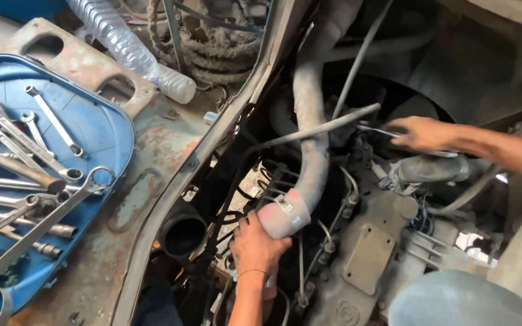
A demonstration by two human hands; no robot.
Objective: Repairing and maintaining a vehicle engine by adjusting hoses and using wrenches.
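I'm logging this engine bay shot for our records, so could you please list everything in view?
Hose: one, grey with reddish end, running down the middle of the bay.
Engine block: one, grey, lower centre-right.
Open pipe mouth: one, black, left of the hose end.
Tray: one, blue, left, holding wrenches: several, silver.
Plastic bottle: one, clear, top left.
Rope coil: one, dirty brown, top centre.
Left hand: gripping the hose end.
Right hand: on a thin metal tool, right.

Wrenches (pixel 28 175) in the tray (pixel 107 130) at left — bottle (pixel 129 48) behind it, engine (pixel 357 241) right.
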